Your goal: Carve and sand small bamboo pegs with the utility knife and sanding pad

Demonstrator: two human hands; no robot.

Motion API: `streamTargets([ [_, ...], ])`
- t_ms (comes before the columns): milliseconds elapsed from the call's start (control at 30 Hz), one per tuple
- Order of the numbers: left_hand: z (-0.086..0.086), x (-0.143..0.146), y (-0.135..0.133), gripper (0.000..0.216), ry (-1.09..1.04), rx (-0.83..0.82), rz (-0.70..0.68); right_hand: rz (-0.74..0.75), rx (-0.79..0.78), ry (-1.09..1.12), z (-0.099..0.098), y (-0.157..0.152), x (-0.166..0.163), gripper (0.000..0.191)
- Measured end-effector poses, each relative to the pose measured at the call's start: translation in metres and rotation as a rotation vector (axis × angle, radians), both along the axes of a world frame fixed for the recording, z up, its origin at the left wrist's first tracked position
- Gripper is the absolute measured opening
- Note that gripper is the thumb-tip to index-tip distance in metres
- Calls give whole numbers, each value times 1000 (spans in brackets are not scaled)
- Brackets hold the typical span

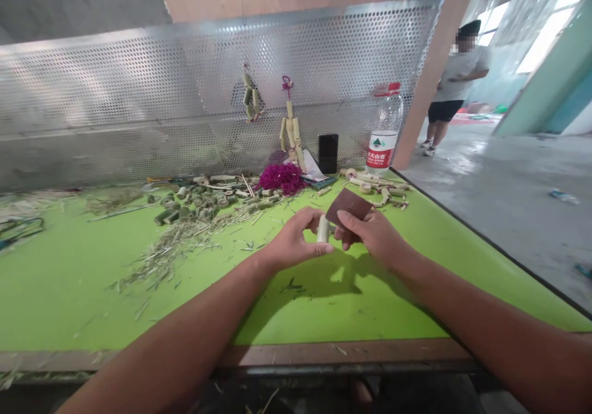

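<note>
A short pale bamboo piece (323,229) stands upright between the thumb and fingers of my left hand (296,241), above the green tabletop (388,297). My right hand (370,232) pinches a brown sheet of sandpaper (348,206), thumb on top and fingers beneath. The sheet's left corner is close to the upper end of the bamboo; whether they touch I cannot tell. Both hands are over the middle of the table and cast a shadow on it.
Bamboo shavings (161,250) and cut green bamboo pieces (198,201) lie to the left. Behind are purple cord (282,179), a jointed bamboo figure (290,127), a phone (328,153) and a bottle (383,133). A person (456,81) stands beyond the table at right.
</note>
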State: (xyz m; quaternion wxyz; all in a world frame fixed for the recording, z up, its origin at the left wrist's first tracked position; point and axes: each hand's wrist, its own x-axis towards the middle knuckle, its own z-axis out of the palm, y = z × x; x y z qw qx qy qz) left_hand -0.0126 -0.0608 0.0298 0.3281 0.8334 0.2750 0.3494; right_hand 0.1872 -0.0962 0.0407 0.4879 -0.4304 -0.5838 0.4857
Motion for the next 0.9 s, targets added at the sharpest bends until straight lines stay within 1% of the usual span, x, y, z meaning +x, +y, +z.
streamTargets([
  [67, -1, 2, -2, 57, -50, -82, -45, -20, 89, -99, 0, -1, -2, 42],
  [100, -2, 3, -2, 57, -63, -120, -74, -57, 117, -155, -1, -3, -3, 44],
  [167, -3, 4, -4, 54, -82, -194, -108, -158, 131, -259, -3, -6, -8, 51],
  [200, -4, 5, -5, 54, -95, -232, -114, -187, 121, -283, -4, -9, -10, 51],
  [233, -4, 5, -5, 56, -116, -269, -123, -180, 113, -287, -6, -11, -12, 48],
  [333, -3, 6, -7, 60, -187, -350, -174, -32, 120, -252, -8, -13, -14, 35],
  [367, -2, 6, -7, 59, -190, -359, -174, -21, 122, -260, -8, -12, -13, 34],
  [467, -2, 8, -9, 52, -149, -380, -113, -160, 118, -330, -7, -6, -9, 42],
  [500, -2, 9, -9, 52, -145, -391, -112, -185, 122, -336, -7, -5, -8, 43],
  [533, -3, 9, -10, 52, -154, -401, -131, -154, 132, -321, -7, -5, -8, 41],
  [600, -4, 10, -9, 54, -184, -415, -176, -33, 153, -286, -7, -6, -8, 35],
  [633, -4, 10, -9, 55, -191, -416, -181, -4, 160, -286, -7, -7, -9, 34],
  [733, -5, 9, -7, 52, -183, -411, -134, -134, 165, -343, -6, -8, -9, 39],
  [767, -5, 9, -7, 51, -185, -413, -126, -153, 156, -351, -6, -8, -9, 41],
  [800, -5, 9, -7, 52, -192, -418, -136, -132, 149, -348, -6, -7, -8, 41],
  [867, -4, 9, -7, 53, -211, -435, -172, -37, 131, -333, -7, -6, -7, 37],
  [900, -4, 9, -8, 54, -215, -441, -177, -21, 121, -339, -7, -6, -7, 37],
])
